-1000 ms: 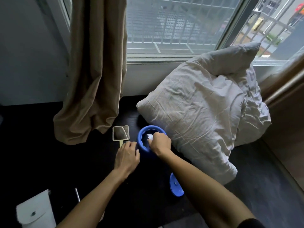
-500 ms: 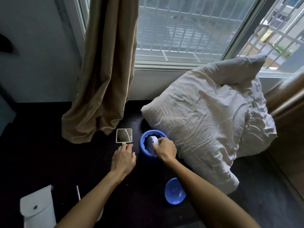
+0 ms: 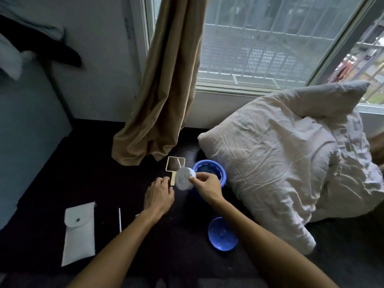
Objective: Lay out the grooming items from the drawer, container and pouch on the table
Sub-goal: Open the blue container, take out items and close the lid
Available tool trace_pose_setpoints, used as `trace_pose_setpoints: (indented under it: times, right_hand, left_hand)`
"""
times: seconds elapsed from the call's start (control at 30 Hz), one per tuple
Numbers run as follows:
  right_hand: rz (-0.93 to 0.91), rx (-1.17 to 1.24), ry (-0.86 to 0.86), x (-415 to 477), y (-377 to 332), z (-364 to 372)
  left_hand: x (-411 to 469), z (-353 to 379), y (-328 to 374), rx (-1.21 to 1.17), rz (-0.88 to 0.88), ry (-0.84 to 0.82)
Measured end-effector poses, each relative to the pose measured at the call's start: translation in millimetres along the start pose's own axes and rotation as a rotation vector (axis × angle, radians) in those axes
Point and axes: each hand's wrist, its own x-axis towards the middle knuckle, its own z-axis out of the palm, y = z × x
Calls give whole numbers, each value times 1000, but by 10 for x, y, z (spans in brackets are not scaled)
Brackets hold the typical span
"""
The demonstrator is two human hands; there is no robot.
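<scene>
My right hand (image 3: 205, 187) pinches a small round white jar (image 3: 184, 178), held tilted just left of the open blue container (image 3: 216, 169). My left hand (image 3: 159, 193) rests on the dark table with its fingers loosely curled, holding nothing, its fingertips near the handle of a small square hand mirror (image 3: 175, 164) that lies flat. The container's blue lid (image 3: 222, 233) lies upside down near my right forearm. A white snap pouch (image 3: 80, 232) lies shut at the lower left, with a thin metal stick (image 3: 119, 219) beside it.
A large crumpled pillow (image 3: 286, 159) presses against the container's right side. A tan curtain (image 3: 164, 96) hangs down to the table just behind the mirror. The window sill and wall close the far side; a pale blue surface (image 3: 25, 146) borders the left.
My right hand has lifted the white jar out of the blue container and carried it left, over the mirror's handle. My left hand barely moved. The camera shifted right and back.
</scene>
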Motion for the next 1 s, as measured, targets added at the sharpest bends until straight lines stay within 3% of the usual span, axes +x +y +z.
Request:
trace_pose_setpoints:
  times: [0.1,0.3,0.47,0.63,0.77,0.87,1.0]
  right_hand:
    - [-1,-48,-54,-178,68,222]
    - [-90,-376,-155,-558,338,580]
    - [-352,-744,-233,-811,644,835]
    - [-501,-960,-309,-924,838,927]
    - [-540,-1014,-346,-902,992,987]
    - [-456,-935,-372,-928,1004,981]
    - [-422,-818,-267,-837,916,823]
  left_hand:
    - [-208,-19,-236,16,-87,3]
    - [-592,43,-589,20,-224,-8]
    - [-881,256,-695,41,-240,-61]
    - [-1061,428,-702,43,-245,-114]
    - [-1100,515,-681,21,-232,-135]
    - [-1095,526,-637,13,-214,-138]
    - [-974,504,-546,-1,-170,-147]
